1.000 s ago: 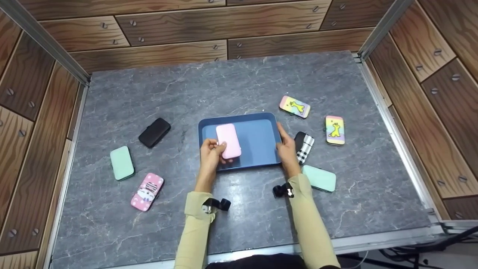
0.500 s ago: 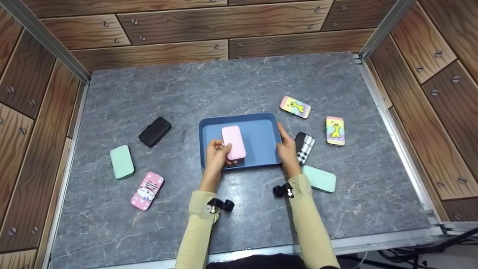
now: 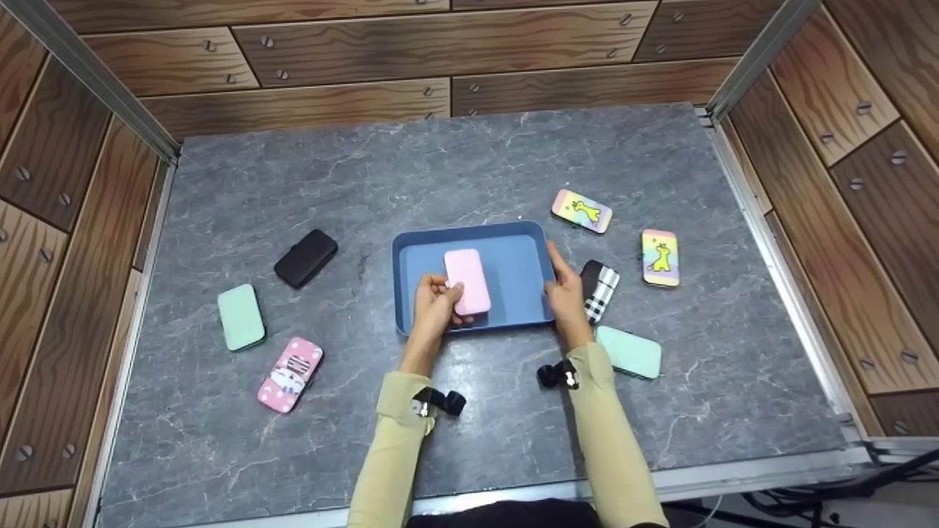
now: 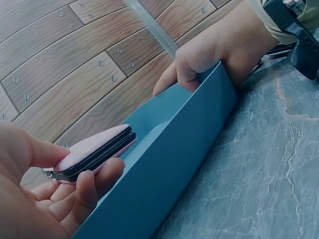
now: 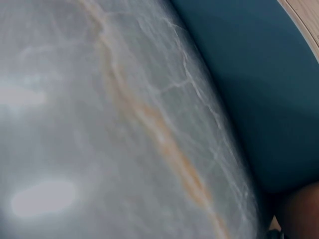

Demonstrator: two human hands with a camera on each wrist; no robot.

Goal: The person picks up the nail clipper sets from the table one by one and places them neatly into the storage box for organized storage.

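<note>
My left hand (image 3: 434,304) holds a plain pink clasp case (image 3: 467,282) over the left half of a blue tray (image 3: 517,293). In the left wrist view the thumb presses on top of the case (image 4: 94,149) and the fingers curl beneath; a dark metal edge runs along its closed side. My right hand (image 3: 566,293) grips the tray's right wall, with its fingers bent over the rim in the left wrist view. Only a small part of that hand shows in the right wrist view, beside the tray's outer wall (image 5: 264,89).
To the left lie a black case (image 3: 306,258), a mint case (image 3: 241,317) and a pink cartoon case (image 3: 290,375). On the right are two giraffe cases (image 3: 582,211), a black-and-plaid case (image 3: 600,292) and another mint case (image 3: 628,352). Wood-patterned walls border the grey marbled table (image 3: 352,176).
My left hand has carried the pink clasp case a little to the right over the tray. The right hand has stayed at the tray's right wall.
</note>
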